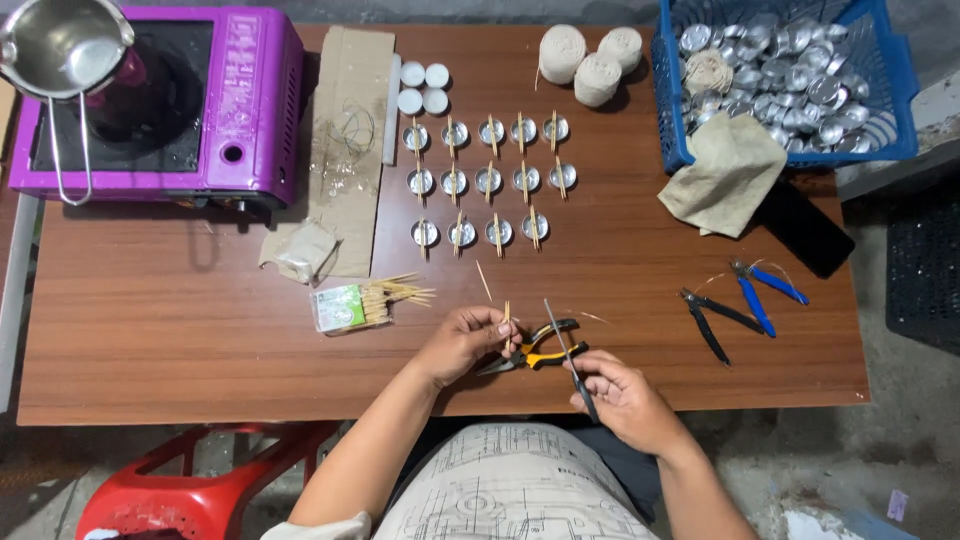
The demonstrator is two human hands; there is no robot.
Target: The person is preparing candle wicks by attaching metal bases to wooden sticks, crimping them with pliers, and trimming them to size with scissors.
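Head cam, looking down: the left hand (pixel 468 342) is pinched shut on a short wooden stick (pixel 506 318), held upright just above the brown wood-grain worktop (pixel 180 340). The right hand (pixel 618 398) is curled around thin dark metal tweezers (pixel 568 358), their tip pointing up toward the stick. Yellow-handled pliers (pixel 540 352) lie between both hands. Rows of small round metal cups with sticks across them (pixel 488 182) sit further back.

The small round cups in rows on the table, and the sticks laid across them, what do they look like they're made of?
The small cups look like thin metal, probably aluminium: silvery, shiny, catching the light, like the pile in the blue basket. The sticks across them look like pale wood or bamboo, matte and tan. The left hand holds a similar stick.
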